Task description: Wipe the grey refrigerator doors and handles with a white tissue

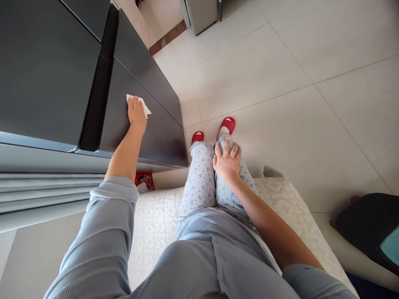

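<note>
My left hand [136, 115], with a ring on one finger, presses a white paper tissue [145, 107] flat against a dark grey door panel [156, 135]. The tissue sticks out past my fingertips, and part of it is hidden under my hand. My right hand [227, 160] rests on my right knee [225, 143] with its fingers spread, and it holds nothing. I am seated with my legs in pale grey floral pyjama trousers [199, 182].
Red slippers [228, 124] lie on my feet on pale floor tiles [264, 74]. I sit on a white quilted cushion [156, 224]. Grey curtain folds [46, 187] hang at left, a red printed package [144, 182] stands below the door, and a dark bag [368, 224] sits at right.
</note>
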Demonstrator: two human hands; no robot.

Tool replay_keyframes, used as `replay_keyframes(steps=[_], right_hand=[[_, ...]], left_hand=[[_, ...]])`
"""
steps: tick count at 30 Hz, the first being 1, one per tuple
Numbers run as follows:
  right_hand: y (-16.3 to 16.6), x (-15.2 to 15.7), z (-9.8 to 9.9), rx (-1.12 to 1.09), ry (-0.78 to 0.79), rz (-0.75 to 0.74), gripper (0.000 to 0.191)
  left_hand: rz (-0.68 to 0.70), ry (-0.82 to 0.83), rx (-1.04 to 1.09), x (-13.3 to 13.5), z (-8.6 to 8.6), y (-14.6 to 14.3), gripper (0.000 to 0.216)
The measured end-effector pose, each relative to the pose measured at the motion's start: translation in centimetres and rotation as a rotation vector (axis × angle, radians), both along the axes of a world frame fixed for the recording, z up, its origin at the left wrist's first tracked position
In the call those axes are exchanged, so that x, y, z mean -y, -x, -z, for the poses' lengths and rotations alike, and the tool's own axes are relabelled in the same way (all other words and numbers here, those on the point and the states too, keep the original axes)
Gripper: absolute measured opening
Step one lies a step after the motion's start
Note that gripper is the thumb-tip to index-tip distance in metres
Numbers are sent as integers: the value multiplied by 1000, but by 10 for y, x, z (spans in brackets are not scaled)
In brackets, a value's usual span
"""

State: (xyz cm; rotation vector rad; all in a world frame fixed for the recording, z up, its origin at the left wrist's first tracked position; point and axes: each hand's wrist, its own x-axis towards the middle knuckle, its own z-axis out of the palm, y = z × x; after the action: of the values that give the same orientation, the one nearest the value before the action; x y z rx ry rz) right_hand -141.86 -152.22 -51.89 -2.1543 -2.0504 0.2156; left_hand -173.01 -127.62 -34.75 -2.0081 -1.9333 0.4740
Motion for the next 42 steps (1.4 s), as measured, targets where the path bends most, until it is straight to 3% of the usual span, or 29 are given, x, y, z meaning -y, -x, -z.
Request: replay_keyframes(steps=[10, 14, 17, 20, 23, 31, 34, 37, 42], right_hand=[[0, -2, -3, 9, 22, -17, 66], [0, -2, -3, 24, 9, -21, 66], [0, -1, -2, 37, -14, -29, 65], [1, -1, 2, 43, -36, -26, 65], [2, -1, 5, 48, -51, -15, 65], [2, -1, 2, 52, -24, -22, 64], [2, -2, 1, 44, -20, -15, 65], [2, -2, 1, 40, -26, -14, 65], [2, -2, 1, 50, -32, -13, 64]], left_hand=[[24, 233, -5, 56, 104, -10, 71], [8, 339, 24, 82, 123, -19, 71], [-5, 361, 40, 91, 125, -24, 71], [-32, 340, 41, 85, 114, -26, 69], [-60, 272, 48, 63, 84, -26, 68], [-104, -33, -61, -17, -64, -16, 67], [-137, -71, -80, -28, -97, -17, 66], [-133, -73, -26, -25, -98, -21, 65], [-94, -38, 76, -18, -57, -25, 63]])
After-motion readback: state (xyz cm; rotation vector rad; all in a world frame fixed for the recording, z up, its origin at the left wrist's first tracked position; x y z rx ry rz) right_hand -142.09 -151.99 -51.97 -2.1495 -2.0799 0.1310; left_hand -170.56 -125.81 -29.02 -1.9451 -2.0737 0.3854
